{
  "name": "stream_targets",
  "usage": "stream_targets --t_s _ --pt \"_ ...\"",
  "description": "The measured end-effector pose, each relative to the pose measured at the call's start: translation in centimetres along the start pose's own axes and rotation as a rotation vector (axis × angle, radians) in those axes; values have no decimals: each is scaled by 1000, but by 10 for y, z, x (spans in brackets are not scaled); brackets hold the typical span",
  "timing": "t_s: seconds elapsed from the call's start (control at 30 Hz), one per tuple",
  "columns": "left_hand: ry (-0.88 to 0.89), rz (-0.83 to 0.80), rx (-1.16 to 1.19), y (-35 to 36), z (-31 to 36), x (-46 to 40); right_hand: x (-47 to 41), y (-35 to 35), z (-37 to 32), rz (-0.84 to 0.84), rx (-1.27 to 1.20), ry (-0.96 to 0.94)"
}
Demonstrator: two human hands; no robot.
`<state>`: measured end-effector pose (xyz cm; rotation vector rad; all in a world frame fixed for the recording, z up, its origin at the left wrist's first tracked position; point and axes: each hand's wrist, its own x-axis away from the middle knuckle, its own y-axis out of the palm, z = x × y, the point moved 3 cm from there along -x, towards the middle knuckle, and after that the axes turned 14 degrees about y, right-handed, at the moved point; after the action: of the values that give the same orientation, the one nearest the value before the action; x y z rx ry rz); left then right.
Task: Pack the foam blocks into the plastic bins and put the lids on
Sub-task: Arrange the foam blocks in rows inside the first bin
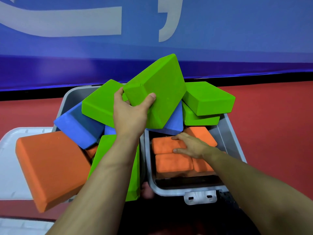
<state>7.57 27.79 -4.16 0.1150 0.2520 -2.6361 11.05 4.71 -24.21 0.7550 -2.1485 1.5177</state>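
Far left, a white lid (pixel 10 150) is lying flat w/ a big orange block (pixel 49 168) tipping over it, half out of the left bin (pixel 71 97). That bin is overflowing: blue block (pixel 79 124), green blocks jumbled on top, one green slab (pixel 116 167) standing on edge near the divider. You're gripping the top green block (pixel 155 89) w/ your left hand (pixel 130 114), fingers (pixel 118 95) and thumb clamped across its near corner, block tilted up above the heap. Moving right, your right hand (pixel 191 146) is resting flat on the packed orange blocks (pixel 172 162) inside the right bin (pixel 228 141), fingers straight and together, pressing, not gripping. Two more green blocks (pixel 208 100) are perched on that bin's far rim. Looks like you're mid-packing: orange layer down in the right bin, lids not on yet. Next move prob calls for swinging the green block over to the right, clearing your right hand out first, then laying it flat on the orange layer so the stack stays below the rim for the lid.
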Motion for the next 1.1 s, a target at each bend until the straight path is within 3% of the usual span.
stream_targets --t_s 0.07,0.3,0.37,0.5,0.53,0.77,0.9,1.1 --pt "4 -12 8 1 2 2 0 2 4 -28 61 12" --pt "35 -44 84 6 12 6 56 -34 2 -5 -117 74" --pt "41 -68 121 10 15 8 82 -53 -1 36 -366 113" --pt "-50 -113 215 23 18 21 152 -87 -12 43 -1124 272" --pt "-92 -118 237 28 18 26 167 -93 -16 47 -1184 262" --pt "-475 -223 634 64 20 70 216 -115 -41 103 -1165 187" --pt "-515 -293 718 80 18 81 220 -121 -41 120 -1217 178" --pt "-415 -116 611 75 2 46 206 -129 -36 284 -1109 244"
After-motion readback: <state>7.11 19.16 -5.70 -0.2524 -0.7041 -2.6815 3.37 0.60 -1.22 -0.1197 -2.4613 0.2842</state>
